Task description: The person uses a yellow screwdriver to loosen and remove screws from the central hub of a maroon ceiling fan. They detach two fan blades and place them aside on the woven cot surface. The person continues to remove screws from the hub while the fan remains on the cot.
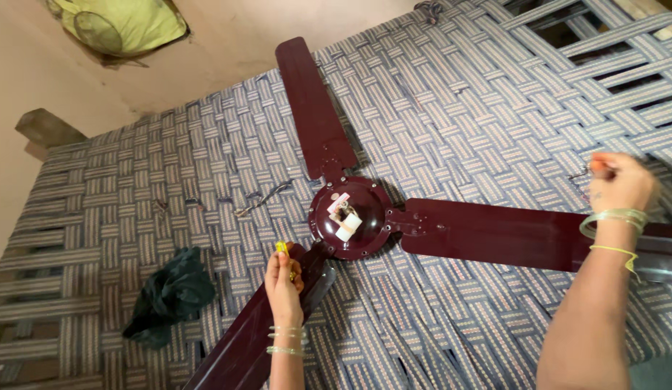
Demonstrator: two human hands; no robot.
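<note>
1. The maroon ceiling fan point(348, 217) lies at the frame's centre on a woven cot point(495, 94).
2. The left hand point(283, 280) pinches a small yellow piece point(282, 247) at the lower blade's root.
3. The right hand point(622, 182), at the right edge, is closed around an orange-handled tool point(596, 166).
4. A dark bag point(170, 295) lies at lower left.

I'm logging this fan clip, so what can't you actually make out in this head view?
- Right hand: motion-blurred, so the small orange-tipped item in it is unclear.
- Left hand: fingers cover most of the small yellow item.
- Lower fan blade: cut off by the bottom edge.
- Dark green cloth: bunched, contents hidden.
</note>
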